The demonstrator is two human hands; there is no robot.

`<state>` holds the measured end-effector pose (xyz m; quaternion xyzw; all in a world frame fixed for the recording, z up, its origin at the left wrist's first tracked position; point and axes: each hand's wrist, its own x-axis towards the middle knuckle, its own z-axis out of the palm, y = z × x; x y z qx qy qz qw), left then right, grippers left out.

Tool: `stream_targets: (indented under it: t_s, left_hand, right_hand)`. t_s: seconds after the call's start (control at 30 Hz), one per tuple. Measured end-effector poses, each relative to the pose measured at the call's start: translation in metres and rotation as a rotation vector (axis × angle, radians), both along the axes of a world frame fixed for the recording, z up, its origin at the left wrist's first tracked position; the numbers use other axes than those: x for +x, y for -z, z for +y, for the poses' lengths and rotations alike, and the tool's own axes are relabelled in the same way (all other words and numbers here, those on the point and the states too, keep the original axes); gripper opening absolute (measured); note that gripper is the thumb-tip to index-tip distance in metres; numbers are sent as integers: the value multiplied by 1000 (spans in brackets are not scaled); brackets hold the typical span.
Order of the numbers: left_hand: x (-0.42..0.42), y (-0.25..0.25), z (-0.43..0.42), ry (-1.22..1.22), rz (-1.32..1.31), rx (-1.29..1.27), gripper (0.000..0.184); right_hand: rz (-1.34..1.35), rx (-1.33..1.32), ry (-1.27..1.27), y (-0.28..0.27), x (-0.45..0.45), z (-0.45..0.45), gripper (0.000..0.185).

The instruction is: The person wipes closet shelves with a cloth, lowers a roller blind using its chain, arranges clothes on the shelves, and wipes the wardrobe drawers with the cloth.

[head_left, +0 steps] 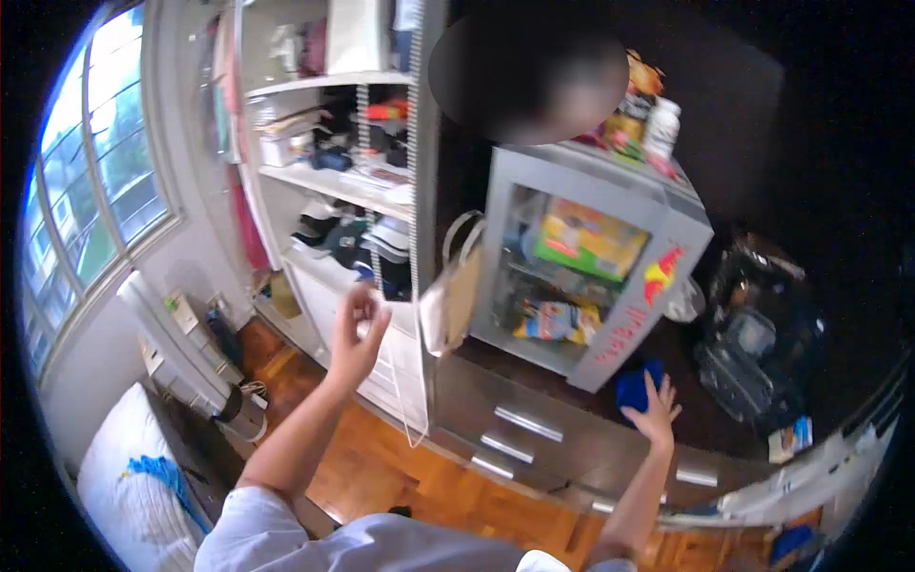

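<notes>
My right hand rests with spread fingers against a blue cloth-like item on the dark cabinet top, just right of the lower corner of a small grey glass-door fridge. Raised in front of the white shelving, my left hand has curled fingers with the thumb near them; whether something small is between them is too blurred to tell. A cream bag hangs between the shelving and the fridge, to the right of my left hand. Colourful packages show behind the fridge's glass.
Caps and boxes fill the white shelves. A white bottle and packets stand on the fridge. Dark bags lie at the right. Drawers line the cabinet front above the wooden floor. Windows and a white pillow are at left.
</notes>
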<state>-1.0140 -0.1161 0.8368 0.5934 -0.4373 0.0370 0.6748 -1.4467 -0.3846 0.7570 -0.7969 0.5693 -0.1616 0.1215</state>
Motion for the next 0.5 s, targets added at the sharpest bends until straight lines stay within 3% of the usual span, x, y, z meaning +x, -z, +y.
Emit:
stream_targets:
  t_s: [0.07, 0.1, 0.17, 0.2, 0.23, 0.3, 0.37, 0.43, 0.5]
  left_hand:
    - [11, -55, -16, -71, -101, -170, 49]
    - [19, -72, -24, -50, -127, -229, 53]
    - [36, -87, -53, 51, -74, -241, 39]
    - [34, -104, -49, 162, 40, -119, 30]
    - [27, -118, -41, 279, 153, 10, 25]
    - [-4, -121, -24, 113, -11, -171, 25]
    - [-17, -108, 1, 117, -42, -189, 24]
    - [-35, -113, 38, 208, 53, -132, 27]
    - [-40, -108, 62, 217, -20, -226, 26]
  right_hand:
    - [-163, -165, 101, -3, -1, 13, 82]
    - [-293, -348, 247, -22, 17, 30, 61]
    - [-854, -729, 141, -29, 41, 28, 38]
    - [-930, -849, 90, -67, 73, 55, 27]
    - [-1040, -841, -50, -90, 99, 73, 26]
    - [-1300, -504, -368, -142, 153, 129, 28]
    - [-1300, -296, -787, -191, 204, 176, 35]
    - [-1255, -156, -945, -231, 253, 218, 40]
    - [-1330, -11, -1059, -261, 299, 251, 44]
